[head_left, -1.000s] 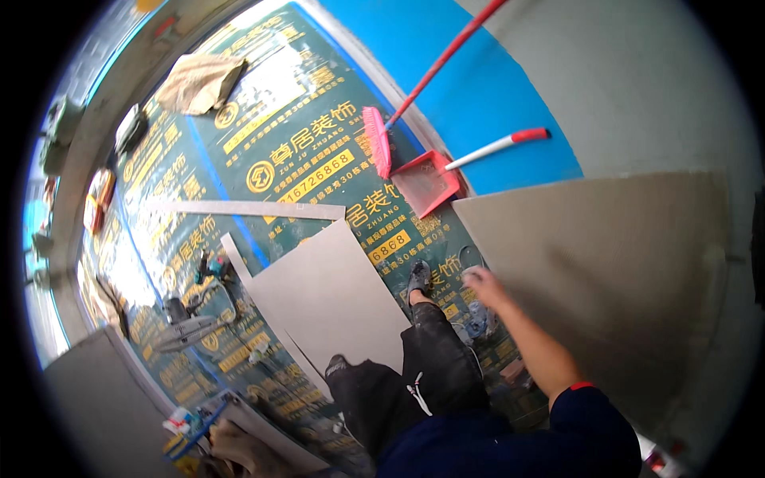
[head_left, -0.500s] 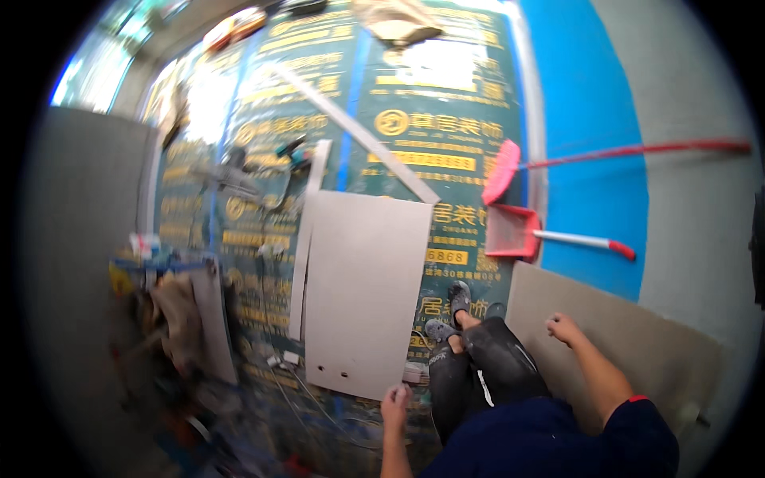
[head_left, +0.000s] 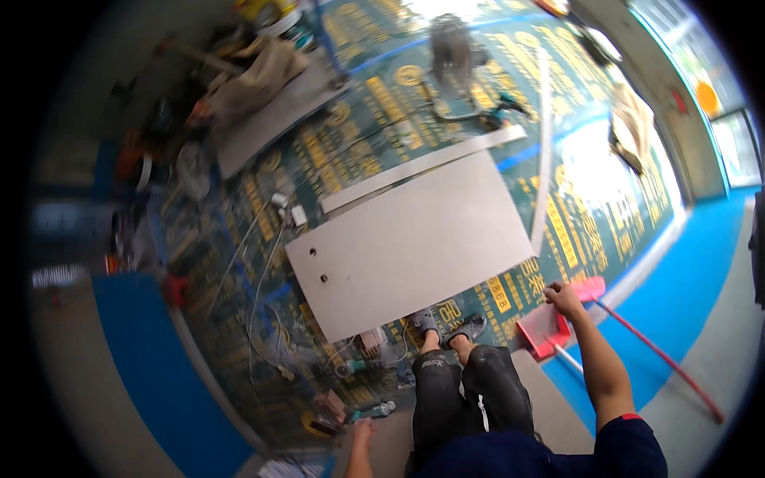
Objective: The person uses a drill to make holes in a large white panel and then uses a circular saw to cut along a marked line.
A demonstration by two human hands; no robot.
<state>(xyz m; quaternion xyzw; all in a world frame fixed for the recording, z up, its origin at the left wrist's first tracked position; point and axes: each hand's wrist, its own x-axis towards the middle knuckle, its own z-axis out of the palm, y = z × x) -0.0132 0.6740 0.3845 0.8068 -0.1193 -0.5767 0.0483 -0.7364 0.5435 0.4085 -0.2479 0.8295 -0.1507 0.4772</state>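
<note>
A large pale rectangular board [head_left: 414,247] lies on the covered floor in front of my feet, with two small dark holes near its left end. My left hand [head_left: 363,432] hangs low beside my leg, nearest a teal power tool [head_left: 376,411]; its fingers are small and blurred. Out to the right, my right hand [head_left: 564,296] is raised with loosely bent fingers, apart, and nothing visible in them. Below it in the picture are a red dustpan [head_left: 544,328] and a pink broom [head_left: 590,288]; I see no contact. Along the board's far edge runs a narrow pale strip [head_left: 422,169].
Another long strip [head_left: 544,151] lies beyond the board's right end. White cables [head_left: 259,295] trail on the left. A fan-like wire-caged thing [head_left: 453,60] and a teal drill [head_left: 504,110] are farther off. At far left, cloth [head_left: 267,80] lies over a board-topped stand [head_left: 279,119].
My view has swung to the left, so the board now lies crosswise before me. My feet stand by its long edge. Both hands remain away from it.
</note>
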